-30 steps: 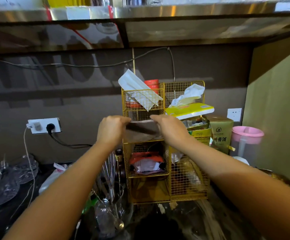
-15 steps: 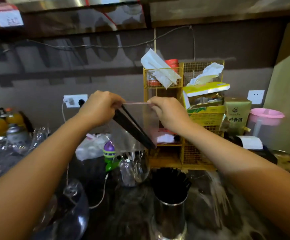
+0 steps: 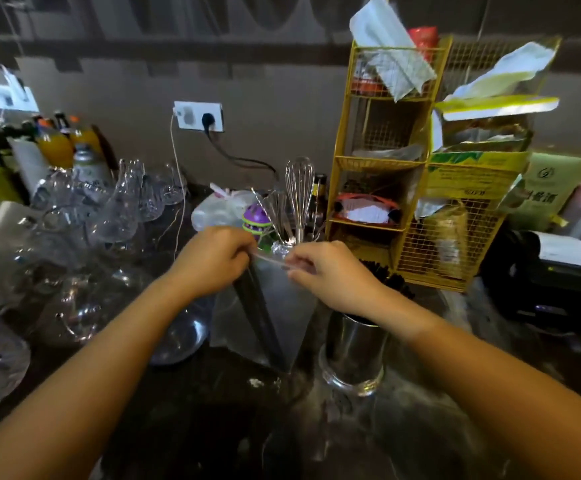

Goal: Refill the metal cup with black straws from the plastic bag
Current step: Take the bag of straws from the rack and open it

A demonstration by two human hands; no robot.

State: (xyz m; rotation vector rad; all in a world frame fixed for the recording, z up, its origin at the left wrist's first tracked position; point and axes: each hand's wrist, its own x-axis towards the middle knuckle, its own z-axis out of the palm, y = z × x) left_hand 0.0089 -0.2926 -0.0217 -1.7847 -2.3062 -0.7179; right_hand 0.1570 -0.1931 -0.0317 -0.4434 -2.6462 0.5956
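A clear plastic bag point(image 3: 282, 303) hangs upright over the dark counter, and a bundle of black straws point(image 3: 261, 320) slants down inside it. My left hand point(image 3: 212, 259) pinches the bag's top edge on the left. My right hand point(image 3: 330, 271) pinches the same edge on the right. The metal cup point(image 3: 353, 351) stands on the counter just right of the bag, under my right wrist, with some black straws point(image 3: 391, 280) poking out behind my hand.
A yellow wire rack point(image 3: 417, 161) full of packets stands behind the cup. A jar with a whisk point(image 3: 299, 195) is just beyond my hands. Several glass cups and bowls point(image 3: 115, 216) crowd the left counter. A black device point(image 3: 548, 282) sits at right.
Both hands have brought the bag down from in front of the yellow rack to just above the counter beside the metal cup. The camera has tilted downward.
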